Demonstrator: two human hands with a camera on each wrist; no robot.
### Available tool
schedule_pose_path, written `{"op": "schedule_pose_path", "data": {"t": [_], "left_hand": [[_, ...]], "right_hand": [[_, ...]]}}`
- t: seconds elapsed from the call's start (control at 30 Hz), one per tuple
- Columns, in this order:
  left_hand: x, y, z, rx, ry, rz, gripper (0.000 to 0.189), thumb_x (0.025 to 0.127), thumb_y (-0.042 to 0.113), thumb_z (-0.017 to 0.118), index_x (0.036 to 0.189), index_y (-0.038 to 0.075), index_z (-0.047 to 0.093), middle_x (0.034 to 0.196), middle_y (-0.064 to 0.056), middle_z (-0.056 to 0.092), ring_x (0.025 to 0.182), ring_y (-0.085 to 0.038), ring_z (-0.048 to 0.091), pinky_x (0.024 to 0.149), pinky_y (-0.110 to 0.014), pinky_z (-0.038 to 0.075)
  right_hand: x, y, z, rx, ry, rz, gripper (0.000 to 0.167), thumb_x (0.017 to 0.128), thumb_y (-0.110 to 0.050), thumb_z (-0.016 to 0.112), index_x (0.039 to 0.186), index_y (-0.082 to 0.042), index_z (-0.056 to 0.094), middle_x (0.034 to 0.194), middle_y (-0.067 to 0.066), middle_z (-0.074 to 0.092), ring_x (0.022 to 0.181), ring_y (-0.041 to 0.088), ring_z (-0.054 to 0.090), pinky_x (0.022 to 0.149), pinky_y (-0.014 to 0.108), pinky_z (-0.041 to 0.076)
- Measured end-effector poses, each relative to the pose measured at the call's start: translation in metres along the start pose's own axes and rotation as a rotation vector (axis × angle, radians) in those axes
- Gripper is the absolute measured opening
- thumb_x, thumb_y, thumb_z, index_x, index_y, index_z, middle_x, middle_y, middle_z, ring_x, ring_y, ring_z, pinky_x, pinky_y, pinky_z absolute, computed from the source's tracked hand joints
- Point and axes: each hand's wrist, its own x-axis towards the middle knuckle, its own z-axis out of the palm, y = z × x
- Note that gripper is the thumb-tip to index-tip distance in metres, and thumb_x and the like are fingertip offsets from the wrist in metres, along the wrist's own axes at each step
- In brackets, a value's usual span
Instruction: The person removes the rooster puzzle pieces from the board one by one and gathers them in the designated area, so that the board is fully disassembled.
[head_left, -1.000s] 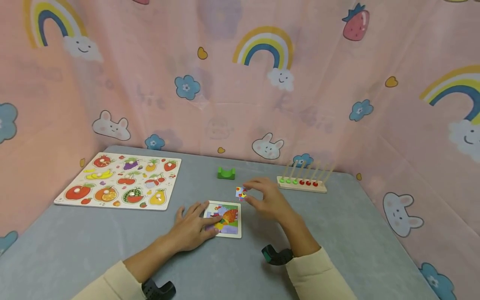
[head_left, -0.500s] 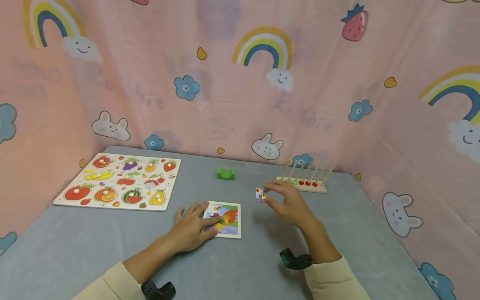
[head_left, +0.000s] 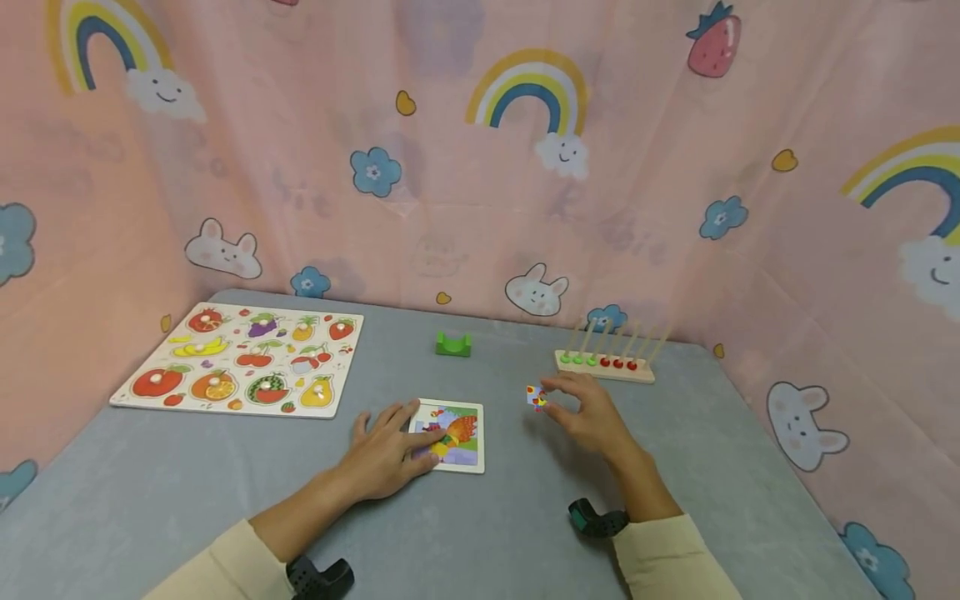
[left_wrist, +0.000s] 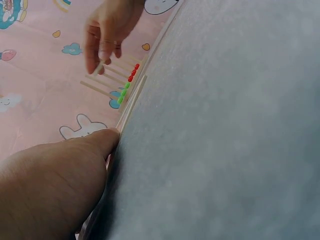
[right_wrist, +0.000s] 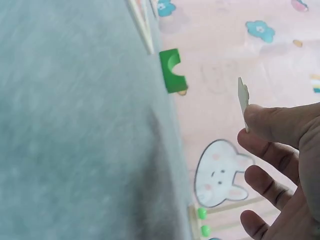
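A small square jigsaw puzzle [head_left: 467,433] in a pale frame lies at the middle of the table, with a colourful picture. My left hand [head_left: 386,458] rests on its left side, fingers spread and fairly straight, hiding part of the picture. To the right of the frame, above the table, my right hand [head_left: 592,417] pinches a small colourful puzzle piece [head_left: 536,397] between thumb and fingertips. In the right wrist view the puzzle piece [right_wrist: 243,100] shows edge-on, thin and pale, and the other fingers of the right hand [right_wrist: 285,145] are loosely bent.
A large fruit board [head_left: 247,397] lies at the back left. A green block with a curved notch [head_left: 453,346] stands behind the puzzle. At the back right is a wooden peg rack [head_left: 607,367] with green and red beads. A pink patterned cloth [head_left: 450,250] hangs behind the grey table.
My right hand has moved right, away from the puzzle frame, with the puzzle piece still pinched, and most recently slightly lower. The left hand has stayed on the frame.
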Motion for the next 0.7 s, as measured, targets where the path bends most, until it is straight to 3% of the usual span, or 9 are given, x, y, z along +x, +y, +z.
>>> {"op": "schedule_pose_path", "data": {"t": [0.4,0.7], "left_hand": [[0.002,0.001,-0.002,-0.002,-0.004,0.002,0.041,0.091,0.043,0.064,0.130,0.031,0.064,0.150,-0.015,0.034,0.135,-0.039,0.029,0.097,-0.070,0.009],[0.001,0.000,-0.002,-0.008,-0.006,0.004,0.041,0.091,0.044,0.064,0.130,0.032,0.063,0.150,-0.015,0.034,0.136,-0.039,0.028,0.097,-0.070,0.008]], "right_hand": [[-0.008,0.027,0.016,0.014,-0.056,0.071,0.030,0.080,0.002,0.076,0.109,0.002,0.070,0.105,0.010,0.068,0.104,0.034,0.057,0.090,0.053,0.041],[-0.013,0.029,0.020,-0.030,-0.105,0.141,0.029,0.080,0.000,0.076,0.108,0.002,0.071,0.105,0.011,0.068,0.105,0.035,0.057,0.092,0.053,0.040]]}}
